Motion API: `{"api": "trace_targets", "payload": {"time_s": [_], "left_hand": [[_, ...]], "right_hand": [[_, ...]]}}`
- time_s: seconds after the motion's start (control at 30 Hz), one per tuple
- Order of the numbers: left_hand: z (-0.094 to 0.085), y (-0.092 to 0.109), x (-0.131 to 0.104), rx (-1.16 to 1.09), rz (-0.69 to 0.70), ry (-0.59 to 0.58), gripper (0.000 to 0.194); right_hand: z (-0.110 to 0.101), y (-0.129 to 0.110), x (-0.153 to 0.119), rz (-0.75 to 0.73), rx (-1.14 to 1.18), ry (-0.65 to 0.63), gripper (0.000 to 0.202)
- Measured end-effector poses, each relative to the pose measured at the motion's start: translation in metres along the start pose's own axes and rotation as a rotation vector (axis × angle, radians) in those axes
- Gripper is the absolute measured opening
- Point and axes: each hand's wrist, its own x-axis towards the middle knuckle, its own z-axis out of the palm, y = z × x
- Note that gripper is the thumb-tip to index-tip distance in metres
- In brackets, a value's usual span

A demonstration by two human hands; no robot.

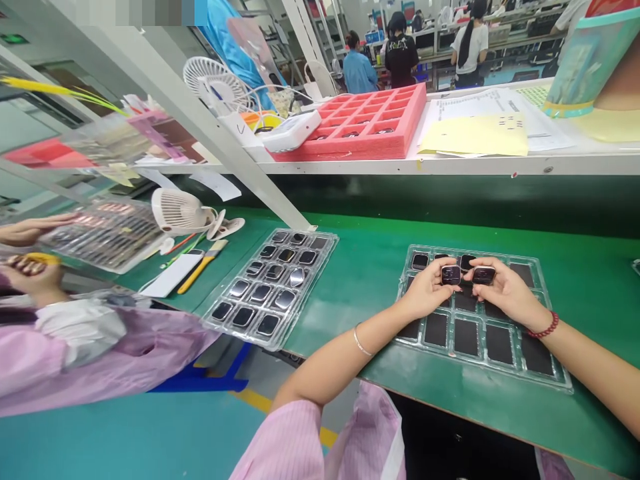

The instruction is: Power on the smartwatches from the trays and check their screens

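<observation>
Pinching one dark-screened watch apiece, the two hands sit side by side above the far half of the right-hand tray (466,337) on the green counter (350,293). The left hand (425,290) comes in over the tray's left edge, its forearm slanting up from the counter's near edge, thumb below and bent fingers above; its watch, the left watch (451,275), juts out at the fingertips on the side toward the other hand. The right hand (510,293) mirrors it, the forearm slanting in from the right over the tray's right edge, with thumb and fingers closed about the right watch (483,275), which lies at the fingertips on its inner side. Both screens face the wearer, nearly level, the watches just beside each other; whether any fingertips touch between them I cannot tell. Beneath, black pads show in the pockets along the tray's near edge, while a few other watches (420,261) lie by its far edge, toward the far left corner. Further left on the counter, a second tray (311,283) of watches reaches the near edge.
</observation>
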Motion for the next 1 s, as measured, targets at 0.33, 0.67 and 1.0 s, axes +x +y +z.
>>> {"api": "trace_targets", "payload": {"time_s": [0.33,0.67,1.0], "left_hand": [[-0.0017,-0.0009,0.0008,0.004,0.015,-0.031,0.055],[-0.0041,-0.0049,0.0029,-0.037,0.009,-0.051,0.053],[-0.0032,-0.0044,0.0025,-0.019,0.016,-0.045,0.048]], "right_hand": [[-0.0020,-0.0007,-0.0014,-0.012,-0.092,-0.012,0.029],[-0.0011,-0.0011,-0.0025,-0.002,-0.079,-0.026,0.031],[-0.0017,-0.0029,-0.0019,-0.002,-0.104,-0.015,0.029]]}}
